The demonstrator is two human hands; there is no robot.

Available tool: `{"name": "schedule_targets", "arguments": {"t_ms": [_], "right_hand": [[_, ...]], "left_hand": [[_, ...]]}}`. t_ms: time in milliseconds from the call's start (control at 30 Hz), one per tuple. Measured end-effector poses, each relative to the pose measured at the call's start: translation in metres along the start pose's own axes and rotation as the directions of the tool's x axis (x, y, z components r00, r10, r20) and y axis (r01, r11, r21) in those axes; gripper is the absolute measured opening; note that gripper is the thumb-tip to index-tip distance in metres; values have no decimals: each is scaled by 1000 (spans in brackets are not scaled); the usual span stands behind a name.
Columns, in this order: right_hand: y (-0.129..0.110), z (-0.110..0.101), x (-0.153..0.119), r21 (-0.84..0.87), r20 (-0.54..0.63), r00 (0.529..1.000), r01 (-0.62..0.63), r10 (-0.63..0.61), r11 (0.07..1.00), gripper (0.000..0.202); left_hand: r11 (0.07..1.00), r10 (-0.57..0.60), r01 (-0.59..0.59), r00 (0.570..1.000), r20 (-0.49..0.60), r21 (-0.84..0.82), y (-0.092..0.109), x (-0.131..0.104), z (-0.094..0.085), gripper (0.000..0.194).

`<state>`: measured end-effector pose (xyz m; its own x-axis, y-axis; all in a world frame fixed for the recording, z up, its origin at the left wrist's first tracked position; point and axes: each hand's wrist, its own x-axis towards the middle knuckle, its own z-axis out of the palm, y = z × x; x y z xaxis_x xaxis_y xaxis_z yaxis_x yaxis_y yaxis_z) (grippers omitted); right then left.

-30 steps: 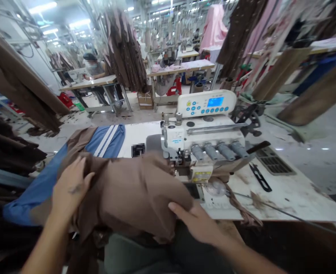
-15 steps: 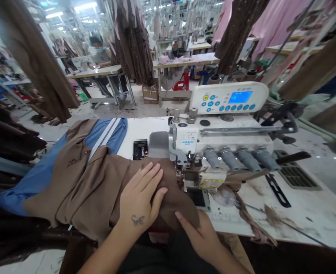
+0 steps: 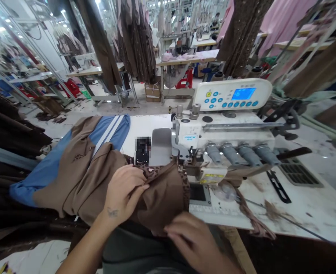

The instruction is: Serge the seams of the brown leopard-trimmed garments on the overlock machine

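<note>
Brown fabric [image 3: 163, 194] with a dark spotted edge lies at the front of a white JACK overlock sewing machine [image 3: 192, 140], its far right corner by the presser area. My left hand [image 3: 125, 192] is closed on the cloth left of the machine, fingers bent and thumb drawn in. Near the cloth's lower edge, my right hand [image 3: 192, 238] is slightly blurred, its fingers curled together at the fabric. More of the brown cloth, bunched over a blue garment piece [image 3: 45, 169] with white stripes, spreads to the left.
A phone [image 3: 142, 152] lies beside the grey machine plate [image 3: 161, 146]. The control panel [image 3: 233, 95] tops the machine. Thread scraps and a black slotted bar [image 3: 278, 186] are on the white table [image 3: 307, 213]. Brown garments [image 3: 136, 42] hang behind.
My left hand has gone from lying flat on the cloth to gripping it, farther left. My right hand has moved lower. The fabric's spotted edge now shows.
</note>
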<state>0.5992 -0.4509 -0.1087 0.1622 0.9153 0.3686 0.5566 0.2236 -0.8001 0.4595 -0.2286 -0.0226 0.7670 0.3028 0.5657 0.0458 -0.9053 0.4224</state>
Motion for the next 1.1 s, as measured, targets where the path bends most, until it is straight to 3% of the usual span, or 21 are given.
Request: {"name": "schedule_targets", "arguments": {"t_ms": [100,167,267,433,567,700,800,933,1000,1100], "right_hand": [[7,-18,2,71,-270,957,-92,108,993,15],[11,-25,5,81,-354,926,-111,133,991,15],[16,-29,8,70,-394,908,-123,141,990,14],[23,-26,4,39,-431,892,-130,134,991,10],[29,-13,11,164,-421,875,-186,239,969,29],[28,-2,22,203,-446,858,-181,255,962,23],[23,-4,20,205,-511,834,-119,210,971,17],[11,-14,9,135,-433,894,-56,110,989,26],[2,-11,7,148,-313,946,-35,80,988,50],[-8,7,11,220,-97,991,-73,97,973,78]], "left_hand": [[991,-117,120,992,52,-57,8,5,9,11],[994,-109,109,991,73,4,8,16,16,15],[992,-21,10,996,88,130,4,26,20,12],[989,87,-105,981,175,100,-1,13,7,39],[997,38,-57,960,277,60,0,10,5,51],[996,-93,93,975,200,6,-2,15,10,45],[990,-43,62,989,145,-129,-2,3,2,36],[954,21,-25,1000,-18,-300,12,-25,-19,13],[970,35,-14,996,80,-241,23,-29,-27,7],[983,78,-38,973,218,-181,36,-23,-36,15]]}}
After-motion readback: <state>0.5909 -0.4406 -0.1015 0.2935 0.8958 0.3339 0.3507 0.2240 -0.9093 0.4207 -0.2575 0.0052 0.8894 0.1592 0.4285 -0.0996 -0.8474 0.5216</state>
